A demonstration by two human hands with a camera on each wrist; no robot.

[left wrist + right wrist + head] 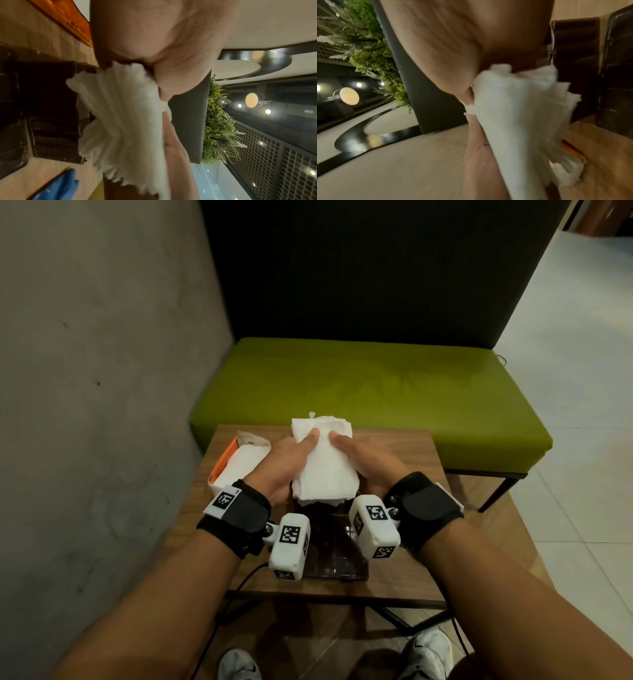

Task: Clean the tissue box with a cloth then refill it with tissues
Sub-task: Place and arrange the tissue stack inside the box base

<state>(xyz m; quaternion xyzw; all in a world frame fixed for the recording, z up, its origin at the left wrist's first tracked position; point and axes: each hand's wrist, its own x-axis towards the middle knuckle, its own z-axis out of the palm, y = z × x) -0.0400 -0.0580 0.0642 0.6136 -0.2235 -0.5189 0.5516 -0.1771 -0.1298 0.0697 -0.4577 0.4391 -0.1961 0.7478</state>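
A thick stack of white tissues (323, 470) is held above the small wooden table (404, 453). My left hand (301, 453) grips its left side and my right hand (352, 457) its right side, both thumbs pressed on top. The stack (123, 121) bends between the palms, and it shows again in the right wrist view (522, 115). Right beneath it stands the dark woven tissue box (53, 135), mostly hidden in the head view. The box's dark glossy lid (337, 559) lies on the table near me. A blue cloth (58, 186) lies on the table beside the box.
An opened orange and white tissue pack (236, 460) lies at the table's left. A green bench (376, 392) with a dark backrest stands just behind the table. A grey wall (102, 371) closes the left side. Cables hang under the table's near edge.
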